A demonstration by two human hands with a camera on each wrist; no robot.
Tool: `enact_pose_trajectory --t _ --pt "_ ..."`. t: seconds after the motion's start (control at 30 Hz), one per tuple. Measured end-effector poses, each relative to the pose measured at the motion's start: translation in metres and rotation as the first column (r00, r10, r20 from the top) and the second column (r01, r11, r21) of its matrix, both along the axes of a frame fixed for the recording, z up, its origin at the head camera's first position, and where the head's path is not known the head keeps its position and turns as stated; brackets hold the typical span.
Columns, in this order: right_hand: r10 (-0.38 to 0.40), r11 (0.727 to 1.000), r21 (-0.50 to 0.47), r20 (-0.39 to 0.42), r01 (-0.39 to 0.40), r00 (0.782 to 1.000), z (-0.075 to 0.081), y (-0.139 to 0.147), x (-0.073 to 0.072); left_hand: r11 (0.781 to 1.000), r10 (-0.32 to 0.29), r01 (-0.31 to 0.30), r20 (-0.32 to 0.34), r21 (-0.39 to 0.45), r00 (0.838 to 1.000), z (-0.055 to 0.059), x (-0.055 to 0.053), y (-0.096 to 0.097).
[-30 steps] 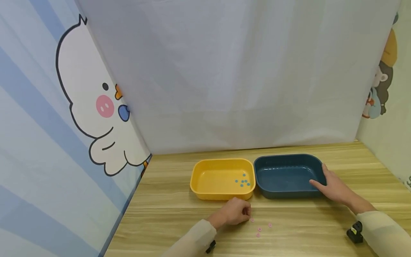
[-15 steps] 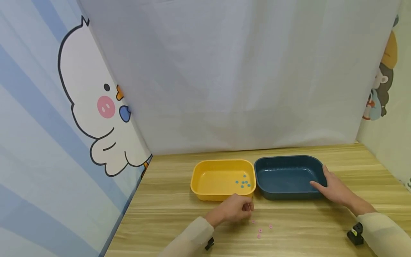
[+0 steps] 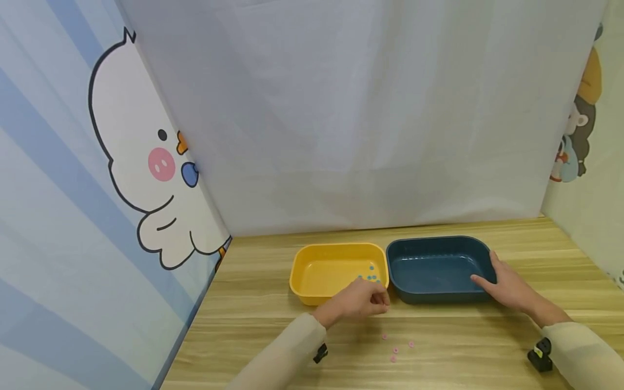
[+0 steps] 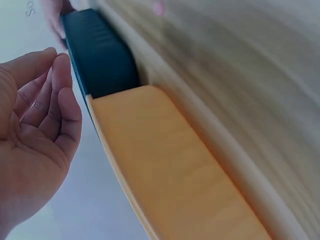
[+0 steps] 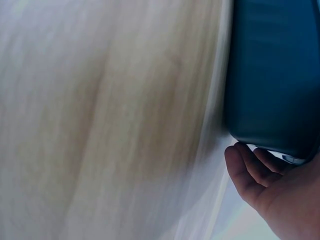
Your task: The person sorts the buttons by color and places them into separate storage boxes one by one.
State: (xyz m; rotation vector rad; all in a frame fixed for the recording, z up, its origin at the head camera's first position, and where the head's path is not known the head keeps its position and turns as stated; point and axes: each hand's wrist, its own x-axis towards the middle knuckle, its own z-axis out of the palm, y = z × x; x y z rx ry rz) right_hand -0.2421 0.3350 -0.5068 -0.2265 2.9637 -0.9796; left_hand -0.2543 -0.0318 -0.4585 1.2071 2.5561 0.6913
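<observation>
My left hand (image 3: 358, 299) is raised in front of the yellow tray (image 3: 312, 299), covering part of its near rim. In the left wrist view, its thumb and index fingertips (image 4: 60, 62) meet in a pinch; anything between them is hidden. Several small pink ring-shaped beads (image 3: 395, 350) lie on the table below. Small blue beads (image 3: 371, 268) sit inside the yellow tray at its right end, some covered by the hand. My right hand (image 3: 512, 284) holds the right end of the dark blue tray (image 3: 439, 297), thumb over the rim and fingers along the outside wall (image 5: 245, 167).
The two trays stand side by side, their ends touching, on the wood-grain table (image 3: 253, 325). A white curtain (image 3: 365, 119) hangs behind the table's far edge. Printed cloth walls (image 3: 58, 216) stand at left and right. A small black device (image 3: 540, 355) is on the right sleeve.
My left hand has risen from among the pink beads and moved forward, up to the yellow tray's near rim. The right hand stays on the blue tray.
</observation>
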Motion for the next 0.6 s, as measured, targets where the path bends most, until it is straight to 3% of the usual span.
enact_pose_trajectory --t 0.13,0.27,0.6 --pt "-0.002 1.000 0.001 0.003 0.002 1.000 0.001 -0.001 0.001 0.993 0.080 -0.087 0.082 0.086 0.993 0.003 -0.010 0.004" --pt "-0.005 1.000 0.008 0.004 0.005 1.000 0.002 -0.002 0.001 0.968 0.156 -0.187 0.183 0.167 0.971 0.002 -0.019 0.010" --pt "-0.003 1.000 0.014 0.009 0.003 1.000 0.001 -0.001 0.000 0.935 0.224 -0.279 0.246 0.220 0.943 -0.003 -0.033 0.024"
